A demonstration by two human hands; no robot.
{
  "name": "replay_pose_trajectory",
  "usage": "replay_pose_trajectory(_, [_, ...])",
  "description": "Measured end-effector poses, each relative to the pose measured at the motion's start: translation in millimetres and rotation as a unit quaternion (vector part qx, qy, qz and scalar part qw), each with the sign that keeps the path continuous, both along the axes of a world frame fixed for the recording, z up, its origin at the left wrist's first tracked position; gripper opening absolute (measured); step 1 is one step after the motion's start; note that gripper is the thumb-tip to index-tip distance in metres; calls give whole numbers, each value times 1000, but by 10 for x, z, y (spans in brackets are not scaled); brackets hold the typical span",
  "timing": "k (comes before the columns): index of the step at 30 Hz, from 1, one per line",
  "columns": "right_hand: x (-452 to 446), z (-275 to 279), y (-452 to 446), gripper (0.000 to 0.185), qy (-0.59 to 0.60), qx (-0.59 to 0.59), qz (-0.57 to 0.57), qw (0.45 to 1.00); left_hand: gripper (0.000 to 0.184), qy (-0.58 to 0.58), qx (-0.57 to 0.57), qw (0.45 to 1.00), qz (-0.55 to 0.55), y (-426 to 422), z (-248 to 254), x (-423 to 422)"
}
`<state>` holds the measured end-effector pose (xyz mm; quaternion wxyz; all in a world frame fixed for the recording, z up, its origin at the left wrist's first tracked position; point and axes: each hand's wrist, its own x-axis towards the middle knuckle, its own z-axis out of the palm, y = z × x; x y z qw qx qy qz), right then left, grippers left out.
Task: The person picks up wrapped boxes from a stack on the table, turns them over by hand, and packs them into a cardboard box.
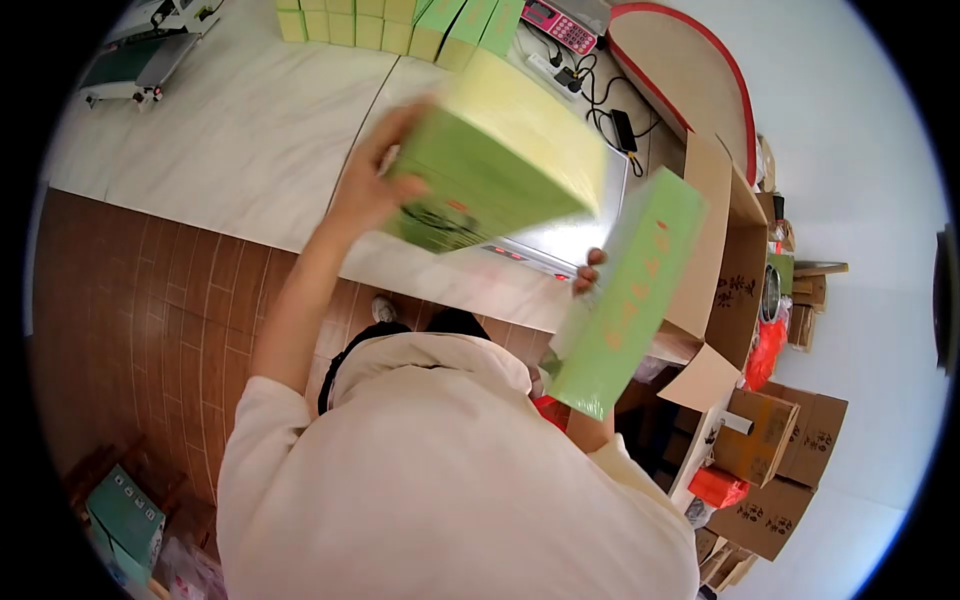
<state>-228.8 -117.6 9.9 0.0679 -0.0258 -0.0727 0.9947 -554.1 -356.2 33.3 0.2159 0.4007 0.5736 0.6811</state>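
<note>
My left hand (372, 185) grips the left end of a green and pale-yellow box (500, 165), with the thumb on its green face. The box is tilted and slightly blurred over the table's front edge. In my right hand (590, 272) is a second green box (632, 300), held on a slant with reddish characters along its face. Only the fingertips of that hand show at the box's left side; the rest is hidden behind it. A flat silver scale (560, 245) lies on the table, partly covered by the left box.
A row of green-yellow boxes (400, 28) stands at the table's far edge. Beside them are a pink keypad unit (562, 24), a power strip (553, 75) and black cables. An open cardboard carton (700, 240) is at right. More cartons (765, 435) are stacked below it.
</note>
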Motion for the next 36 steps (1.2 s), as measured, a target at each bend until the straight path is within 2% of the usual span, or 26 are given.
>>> replay_pose_trajectory(1, [117,-1,93,40,1,1,-1,1000,77,104,88,990,-32,239,293,203])
replay_pose_trajectory(2, [266,-52,179,44,39,10,29,999,77,265,56,962,-42,383,359,294])
replay_pose_trajectory(3, [386,-82,195,48,76,17,59,995,77,419,23,906,-51,491,405,364])
replay_pose_trajectory(4, [429,29,121,48,77,18,55,995,80,463,6,881,-97,595,390,477])
replay_pose_trajectory(5, [487,172,42,46,56,43,-14,997,82,506,-11,851,-143,685,318,592])
replay_pose_trajectory(6, [604,174,19,45,46,54,-50,996,82,507,-10,850,-145,769,227,674])
replay_pose_trajectory(8, [947,16,66,44,12,72,-135,988,83,541,-53,802,-247,899,22,801])
replay_pose_trajectory(9, [923,50,31,44,-12,78,-184,980,83,541,-53,801,-251,922,-47,837])
replay_pose_trajectory(10, [892,60,-58,46,20,86,-244,966,83,546,-53,797,-254,937,-110,869])
replay_pose_trajectory(13, [861,81,-144,50,19,82,-264,961,82,555,-57,786,-266,966,-244,904])
replay_pose_trajectory(17, [714,8,-121,51,23,72,-263,962,80,575,-55,769,-274,962,-233,868])
replay_pose_trajectory(20, [609,-4,-48,51,48,33,-205,977,78,557,-84,762,-321,1043,-176,780])
replay_pose_trajectory(22, [660,-160,151,49,40,10,-111,993,78,562,-89,756,-323,1073,-162,727])
replay_pose_trajectory(24, [643,-188,250,49,40,15,-70,997,78,570,-91,750,-323,1095,-158,659])
replay_pose_trajectory(25, [629,-179,282,49,38,18,-31,999,78,557,-76,765,-314,1097,-174,616])
replay_pose_trajectory(26, [623,-185,299,49,41,23,-31,998,78,545,-61,778,-306,1107,-185,576])
replay_pose_trajectory(30, [629,-228,319,48,53,41,-41,997,78,557,-55,774,-294,1160,-182,450])
replay_pose_trajectory(32, [666,-313,297,48,59,33,-36,997,78,563,-88,769,-288,1165,-136,394])
replay_pose_trajectory(33, [702,-398,248,49,58,44,-72,995,78,568,-85,767,-288,1131,-78,381])
replay_pose_trajectory(35, [767,-451,119,50,61,57,-111,990,81,558,-131,791,-213,1043,54,329])
replay_pose_trajectory(36, [794,-429,12,51,34,73,-190,979,83,520,-117,829,-168,983,58,253])
